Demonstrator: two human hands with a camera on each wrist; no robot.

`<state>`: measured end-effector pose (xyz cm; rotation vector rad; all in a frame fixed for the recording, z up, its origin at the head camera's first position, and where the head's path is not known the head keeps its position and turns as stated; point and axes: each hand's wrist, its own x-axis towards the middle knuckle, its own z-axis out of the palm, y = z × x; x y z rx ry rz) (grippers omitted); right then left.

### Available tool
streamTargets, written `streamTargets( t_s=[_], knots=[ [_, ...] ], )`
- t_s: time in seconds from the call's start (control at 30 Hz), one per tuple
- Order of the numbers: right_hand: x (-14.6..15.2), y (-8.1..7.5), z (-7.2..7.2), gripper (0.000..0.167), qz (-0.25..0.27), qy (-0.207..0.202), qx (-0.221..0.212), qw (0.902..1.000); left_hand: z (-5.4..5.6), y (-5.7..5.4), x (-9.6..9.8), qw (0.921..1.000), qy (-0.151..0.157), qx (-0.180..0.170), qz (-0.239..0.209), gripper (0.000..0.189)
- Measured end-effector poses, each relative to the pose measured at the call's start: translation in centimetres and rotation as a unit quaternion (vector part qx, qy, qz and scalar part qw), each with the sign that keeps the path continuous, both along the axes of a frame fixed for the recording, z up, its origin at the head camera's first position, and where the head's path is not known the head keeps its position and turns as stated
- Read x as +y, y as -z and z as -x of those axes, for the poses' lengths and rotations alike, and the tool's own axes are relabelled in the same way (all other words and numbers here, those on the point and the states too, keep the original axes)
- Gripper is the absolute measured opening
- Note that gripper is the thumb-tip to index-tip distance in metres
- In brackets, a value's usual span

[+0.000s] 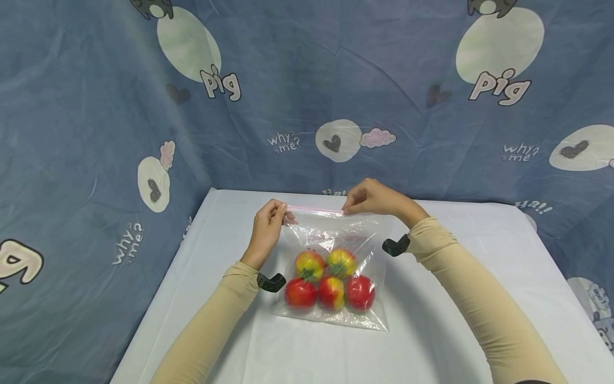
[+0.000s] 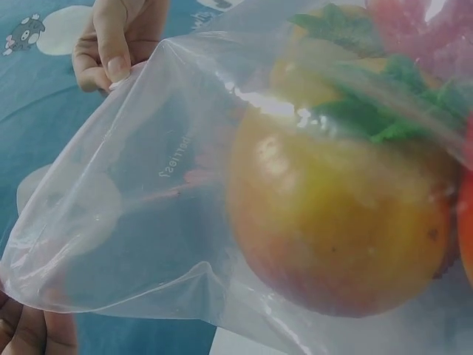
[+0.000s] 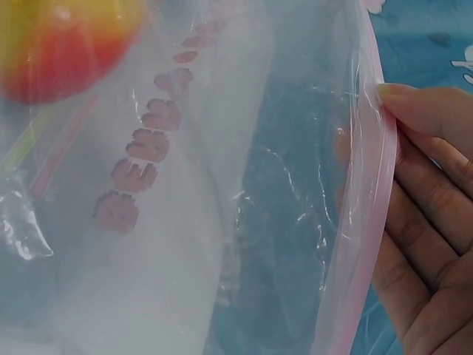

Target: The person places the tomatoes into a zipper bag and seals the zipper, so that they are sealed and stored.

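Note:
A clear zip-lock bag [image 1: 331, 234] with a pink zip strip [image 1: 314, 209] stands on the white table, its top edge held up. Inside it sit several red-and-yellow fruits with green leafy tops, which look like apples [image 1: 331, 292]; one large yellow-orange apple [image 2: 332, 214] fills the left wrist view. At the bag's top left corner, my left hand [image 1: 268, 224] pinches the edge between thumb and fingers. My right hand [image 1: 379, 200] pinches the zip strip farther right; in the right wrist view the thumb [image 3: 414, 107] presses on the pink strip, with fingers behind.
A white cloth covers the table [image 1: 431, 330]. Behind and to the left hangs a blue printed curtain [image 1: 288, 80], close to the table's back edge. Small black devices, one on the left wrist [image 1: 271, 282] and one on the right wrist [image 1: 396, 246], flank the bag.

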<state>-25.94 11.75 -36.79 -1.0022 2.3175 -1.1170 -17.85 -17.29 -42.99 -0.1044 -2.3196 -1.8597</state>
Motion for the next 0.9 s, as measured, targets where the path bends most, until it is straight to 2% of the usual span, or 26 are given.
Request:
streamTargets(
  t_s=[0.07,0.23,0.67,0.9],
  knots=[
    [0.1,0.06,0.06,0.007,0.005,0.0,-0.006,1.0,0.34,0.65,-0.14,1.0,-0.002,0.004,-0.003,0.028],
    [0.25,0.21,0.14,0.005,0.013,-0.002,-0.01,0.9999,0.4,0.91,-0.06,0.9998,-0.003,0.017,-0.014,0.028],
    [0.15,0.17,-0.26,0.011,0.012,0.017,-0.006,0.9998,0.4,0.73,-0.17,0.9982,0.016,-0.008,-0.058,0.029],
    [-0.11,0.58,-0.22,0.012,0.012,0.017,-0.005,0.9998,0.52,0.78,-0.33,0.9983,0.027,-0.004,-0.051,0.033]
  ],
)
